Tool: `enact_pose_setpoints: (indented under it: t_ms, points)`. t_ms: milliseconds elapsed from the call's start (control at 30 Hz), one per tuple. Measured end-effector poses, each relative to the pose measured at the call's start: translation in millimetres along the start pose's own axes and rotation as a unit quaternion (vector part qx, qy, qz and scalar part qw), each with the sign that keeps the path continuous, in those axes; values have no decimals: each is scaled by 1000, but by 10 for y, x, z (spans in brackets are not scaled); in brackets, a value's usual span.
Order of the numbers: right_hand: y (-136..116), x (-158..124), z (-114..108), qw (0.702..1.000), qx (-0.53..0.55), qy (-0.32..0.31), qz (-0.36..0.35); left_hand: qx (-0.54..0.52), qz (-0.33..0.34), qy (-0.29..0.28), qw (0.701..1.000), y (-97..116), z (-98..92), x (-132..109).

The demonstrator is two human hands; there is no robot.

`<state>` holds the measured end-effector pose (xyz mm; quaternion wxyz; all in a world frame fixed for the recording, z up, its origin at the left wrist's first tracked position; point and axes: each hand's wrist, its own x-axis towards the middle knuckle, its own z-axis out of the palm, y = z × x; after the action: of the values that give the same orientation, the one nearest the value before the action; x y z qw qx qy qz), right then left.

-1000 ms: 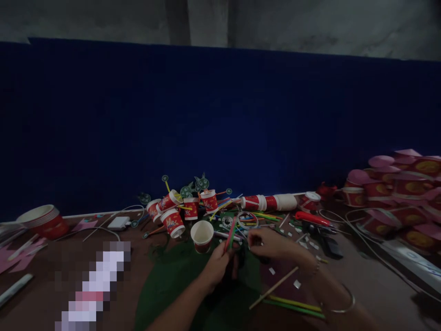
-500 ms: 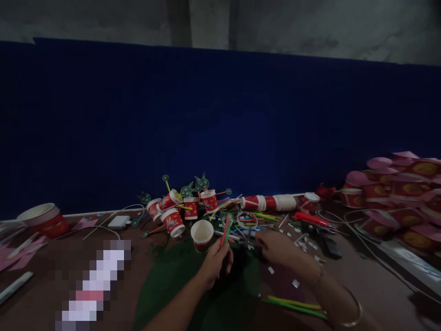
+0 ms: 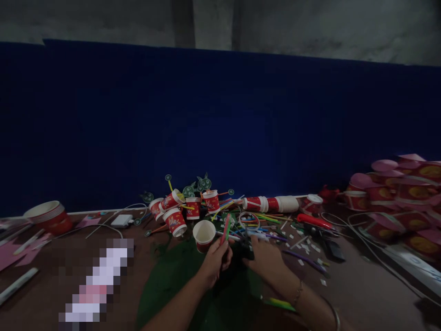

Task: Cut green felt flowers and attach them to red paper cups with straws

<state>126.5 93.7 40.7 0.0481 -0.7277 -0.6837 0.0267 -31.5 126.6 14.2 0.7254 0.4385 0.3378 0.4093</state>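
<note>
My left hand [image 3: 215, 264] is closed around a small bundle of drinking straws [image 3: 225, 229], pink-red and green, that stick up from the fist at a slant. Just left of the straws stands a white-lined paper cup [image 3: 204, 233] with its mouth facing up. My right hand [image 3: 270, 257] is to the right of the left one, its thumb and finger around a dark object [image 3: 246, 243]; too dim to name. Under both hands lies a dark green sheet [image 3: 172, 285]. Loose straws [image 3: 265, 216] are scattered behind the hands.
Red patterned cups with straw limbs [image 3: 175, 220] pile up at the back. Stacked cups [image 3: 275, 203] lie on their side. A red-handled tool [image 3: 315, 220] and white scraps [image 3: 315, 248] lie right. Pink-topped red cups [image 3: 396, 197] crowd the far right; nested cups [image 3: 50, 216] stand left.
My right hand has come left and nearer to me, closer to my left hand, uncovering a purple straw. My left hand keeps its grip on the straws. The view has shifted slightly.
</note>
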Motion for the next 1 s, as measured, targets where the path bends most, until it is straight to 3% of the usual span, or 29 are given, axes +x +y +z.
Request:
enact_pose_setpoints:
  t_ms: [467,633,700,733,833,933,1000]
  points:
    - [178,107,-3,999,31,-31,5,-44,26,2,999,-34,-36,44]
    - [390,212,-77,979,195,-54,-11,-39,17,-5,999,-21,-47,43]
    - [464,223,-126,939,334,-83,-3,-36,22,-1,999,-15,-31,33]
    - [477,211,-156,905,414,-98,5,-31,24,6,999,-16,-22,29]
    - [375,103,-262,768,624,-142,6,-14,35,45,998,-45,0,30]
    - [95,-61,-330,672,714,-195,17,-22,39,68,997,-78,4,36]
    - [-115,-154,-321,635,741,-218,15,-35,42,94,994,-76,-6,29]
